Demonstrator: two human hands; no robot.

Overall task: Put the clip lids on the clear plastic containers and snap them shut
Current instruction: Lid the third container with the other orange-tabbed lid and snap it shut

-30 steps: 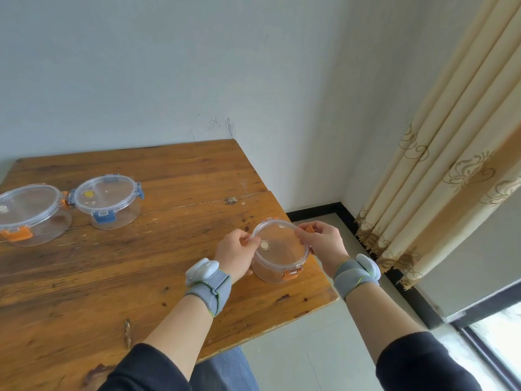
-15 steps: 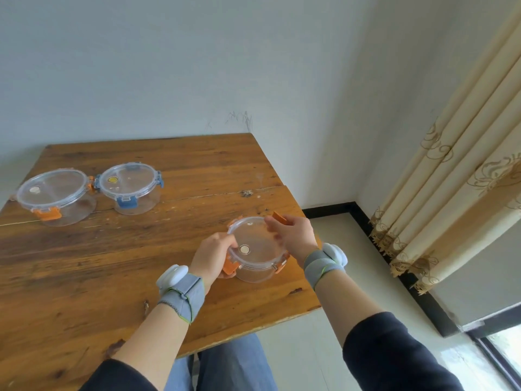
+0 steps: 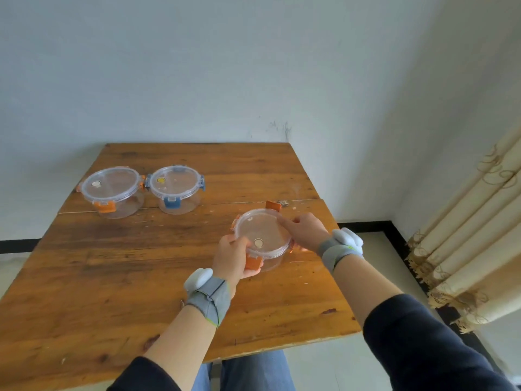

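A clear round container (image 3: pixel 263 244) with orange clips sits on the wooden worktop (image 3: pixel 112 277), near its right edge, with its clear lid (image 3: pixel 262 232) resting on top. The left hand (image 3: pixel 234 259) is clamped on the container's near side, thumb over the rim and fingers around the orange clip (image 3: pixel 253 263) there. The right hand (image 3: pixel 306 231) presses its fingertips on the lid's far-right rim, just beside the container. The far clip (image 3: pixel 273 206) stands raised. Well to the container's far left stand two lidded containers, touching: one with orange clips (image 3: pixel 112 191), one with blue clips (image 3: pixel 176 189).
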